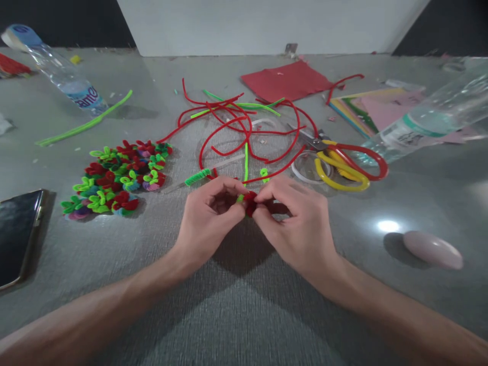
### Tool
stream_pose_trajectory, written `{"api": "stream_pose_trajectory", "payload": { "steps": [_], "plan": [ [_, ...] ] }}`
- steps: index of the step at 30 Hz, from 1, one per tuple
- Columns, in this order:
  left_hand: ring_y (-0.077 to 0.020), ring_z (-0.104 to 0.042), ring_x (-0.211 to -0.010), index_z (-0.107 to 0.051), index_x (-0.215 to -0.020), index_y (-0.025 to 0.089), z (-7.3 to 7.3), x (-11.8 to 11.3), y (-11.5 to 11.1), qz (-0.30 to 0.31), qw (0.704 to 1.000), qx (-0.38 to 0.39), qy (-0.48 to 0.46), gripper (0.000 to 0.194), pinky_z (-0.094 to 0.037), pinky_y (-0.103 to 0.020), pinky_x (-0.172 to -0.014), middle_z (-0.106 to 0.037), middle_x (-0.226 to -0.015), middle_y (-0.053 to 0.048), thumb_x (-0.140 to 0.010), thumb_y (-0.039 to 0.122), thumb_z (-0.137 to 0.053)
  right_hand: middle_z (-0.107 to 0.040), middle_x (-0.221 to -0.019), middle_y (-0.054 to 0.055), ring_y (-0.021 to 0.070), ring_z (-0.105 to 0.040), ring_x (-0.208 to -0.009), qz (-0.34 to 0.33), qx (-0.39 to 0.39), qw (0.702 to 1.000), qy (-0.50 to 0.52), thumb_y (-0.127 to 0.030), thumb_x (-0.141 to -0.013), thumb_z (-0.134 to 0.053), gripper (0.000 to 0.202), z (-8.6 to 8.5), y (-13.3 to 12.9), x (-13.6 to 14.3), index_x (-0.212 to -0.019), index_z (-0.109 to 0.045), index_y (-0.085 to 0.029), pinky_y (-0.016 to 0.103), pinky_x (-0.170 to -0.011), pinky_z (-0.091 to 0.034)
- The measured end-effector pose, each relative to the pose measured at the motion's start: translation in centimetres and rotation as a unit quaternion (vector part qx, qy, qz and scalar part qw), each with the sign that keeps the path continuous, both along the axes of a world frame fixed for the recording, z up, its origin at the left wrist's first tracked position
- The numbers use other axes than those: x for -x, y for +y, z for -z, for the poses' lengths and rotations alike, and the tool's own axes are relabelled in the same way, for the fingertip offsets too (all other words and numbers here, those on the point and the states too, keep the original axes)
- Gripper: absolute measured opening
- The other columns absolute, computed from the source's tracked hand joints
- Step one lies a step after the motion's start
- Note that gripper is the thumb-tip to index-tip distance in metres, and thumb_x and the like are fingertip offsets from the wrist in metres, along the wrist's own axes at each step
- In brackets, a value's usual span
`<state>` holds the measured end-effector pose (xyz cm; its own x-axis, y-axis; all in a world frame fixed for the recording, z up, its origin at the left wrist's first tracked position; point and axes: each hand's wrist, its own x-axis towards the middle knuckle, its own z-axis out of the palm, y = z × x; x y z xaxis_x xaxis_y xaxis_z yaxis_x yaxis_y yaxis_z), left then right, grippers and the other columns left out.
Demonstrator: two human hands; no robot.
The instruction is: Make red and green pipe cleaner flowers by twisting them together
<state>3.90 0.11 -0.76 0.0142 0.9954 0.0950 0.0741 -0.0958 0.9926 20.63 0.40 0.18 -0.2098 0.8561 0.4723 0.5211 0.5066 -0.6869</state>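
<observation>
Between my two hands is a small red and green pipe-cleaner piece (250,203), partly covered by fingertips. My left hand (213,218) pinches its green side with thumb and forefinger. On the red side, my right hand (297,216) closes its thumb and forefinger. Just beyond the hands lie loose red pipe cleaners (247,129) in a loopy tangle, with a few green ones among them. A green coil (197,177) is wound on a thin clear stick near my left hand. Several finished pipe-cleaner flowers (118,178) in red, green and blue sit clustered to the left.
Scissors (343,162) with red and yellow handles lie right of the tangle. Plastic bottles stand at left (72,76) and right (423,119). A phone (19,234) rests at far left, a pinkish oval object (432,249) at right, and red sheet material (285,81) behind.
</observation>
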Motion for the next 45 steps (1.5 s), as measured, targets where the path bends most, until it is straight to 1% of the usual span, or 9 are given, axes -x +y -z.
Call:
{"api": "stream_pose_trajectory", "payload": {
  "steps": [9,16,20,24,27,32,36,41,45],
  "plan": [
    [-0.0129,-0.065,-0.072,-0.075,-0.091,0.020,0.1,0.2,-0.1,-0.002,0.999,-0.013,0.037,0.011,-0.052,-0.024,-0.065,-0.074,-0.084,0.000,-0.084,0.012,-0.073,-0.070,-0.082,0.002,0.0153,-0.063,-0.072,-0.011,-0.002,0.999,-0.040,-0.001,-0.083,-0.062,0.020,0.0,0.0,-0.3,-0.079,-0.069,-0.019,0.030,-0.067,-0.048],
    [-0.0132,-0.068,-0.076,-0.073,-0.093,0.020,0.2,0.3,0.0,0.012,0.998,-0.012,0.058,0.010,-0.055,-0.024,-0.069,-0.075,-0.088,0.000,-0.088,0.012,-0.071,-0.075,-0.082,-0.001,0.0136,-0.066,-0.072,-0.048,0.103,0.994,0.003,0.002,-0.082,-0.064,0.022,-0.3,0.7,-0.9,-0.081,-0.072,-0.019,0.026,-0.068,-0.049],
    [-0.0123,-0.069,-0.079,-0.072,-0.096,0.020,0.2,0.4,0.1,0.043,0.998,0.007,0.041,0.019,-0.055,-0.023,-0.073,-0.075,-0.090,0.001,-0.083,0.006,-0.071,-0.078,-0.082,-0.002,0.0141,-0.070,-0.075,-0.050,0.152,0.987,0.023,0.002,-0.081,-0.064,0.025,-0.6,1.1,-1.1,-0.083,-0.076,-0.020,0.025,-0.070,-0.050],
    [-0.0127,-0.069,-0.079,-0.071,-0.096,0.020,0.1,0.6,0.1,0.056,0.997,0.022,0.040,0.024,-0.055,-0.024,-0.073,-0.074,-0.088,0.001,-0.080,0.003,-0.070,-0.078,-0.081,-0.002,0.0150,-0.070,-0.075,-0.073,0.173,0.982,0.012,0.001,-0.083,-0.062,0.026,-1.1,1.3,-1.3,-0.082,-0.077,-0.020,0.026,-0.069,-0.050],
    [-0.0133,-0.069,-0.078,-0.069,-0.096,0.020,0.1,0.7,0.3,0.060,0.997,0.038,0.021,0.024,-0.055,-0.025,-0.072,-0.074,-0.087,0.001,-0.079,0.004,-0.072,-0.077,-0.081,-0.001,0.0153,-0.069,-0.074,-0.091,0.167,0.982,-0.017,-0.001,-0.085,-0.062,0.024,-1.6,1.5,-1.6,-0.082,-0.076,-0.020,0.027,-0.067,-0.048],
    [-0.0143,-0.071,-0.077,-0.068,-0.096,0.021,0.1,0.7,0.4,0.069,0.996,0.051,-0.026,0.022,-0.058,-0.026,-0.072,-0.075,-0.086,0.000,-0.080,0.009,-0.077,-0.074,-0.083,0.000,0.0143,-0.066,-0.074,-0.115,0.104,0.984,-0.088,0.001,-0.087,-0.059,0.026,-2.2,1.7,-1.9,-0.083,-0.073,-0.020,0.027,-0.068,-0.045],
    [-0.0140,-0.071,-0.078,-0.068,-0.096,0.021,0.1,0.7,0.3,0.065,0.997,0.049,-0.016,0.022,-0.058,-0.025,-0.072,-0.076,-0.088,0.000,-0.080,0.008,-0.078,-0.071,-0.079,-0.002,0.0129,-0.062,-0.071,-0.134,0.091,0.979,-0.126,0.004,-0.086,-0.060,0.027,-2.4,2.1,-2.1,-0.081,-0.071,-0.020,0.027,-0.068,-0.043],
    [-0.0141,-0.071,-0.078,-0.069,-0.096,0.021,0.2,0.6,0.3,0.057,0.997,0.048,-0.020,0.024,-0.057,-0.024,-0.070,-0.076,-0.086,0.000,-0.078,0.006,-0.077,-0.074,-0.080,-0.003,0.0131,-0.067,-0.072,-0.142,0.127,0.976,-0.104,0.003,-0.086,-0.059,0.027,-2.5,2.4,-2.1,-0.082,-0.072,-0.021,0.027,-0.068,-0.046],
    [-0.0132,-0.070,-0.075,-0.068,-0.094,0.020,0.1,0.8,0.5,0.038,0.997,0.056,-0.042,0.021,-0.055,-0.024,-0.069,-0.075,-0.082,0.001,-0.079,0.008,-0.076,-0.076,-0.090,0.000,0.0155,-0.069,-0.076,-0.122,0.077,0.986,-0.082,-0.003,-0.088,-0.062,0.021,-2.5,2.3,-2.1,-0.088,-0.072,-0.022,0.028,-0.068,-0.051]
  ]
}}
